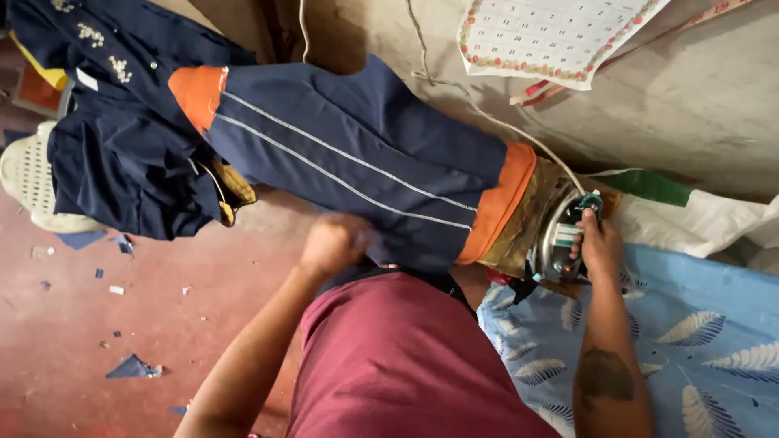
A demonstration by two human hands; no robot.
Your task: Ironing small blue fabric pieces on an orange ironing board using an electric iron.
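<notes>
Now | left hand (334, 242) fisted on navy cloth (357, 162); right hand (599, 243) grips iron (560, 239); calendar (552, 36) above

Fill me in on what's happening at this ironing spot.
A person stands over a navy garment with orange cuffs and white stripes, laid flat. Their left hand, blurred, is on the near edge of the cloth. Their right hand has its grip on an electric iron at the garment's orange end. More dark clothes are heaped over a white chair, and fabric scraps lie on the red floor.

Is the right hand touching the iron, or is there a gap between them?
Touching. The head view shows the right hand with its fingers wrapped over the top of the iron.
</notes>
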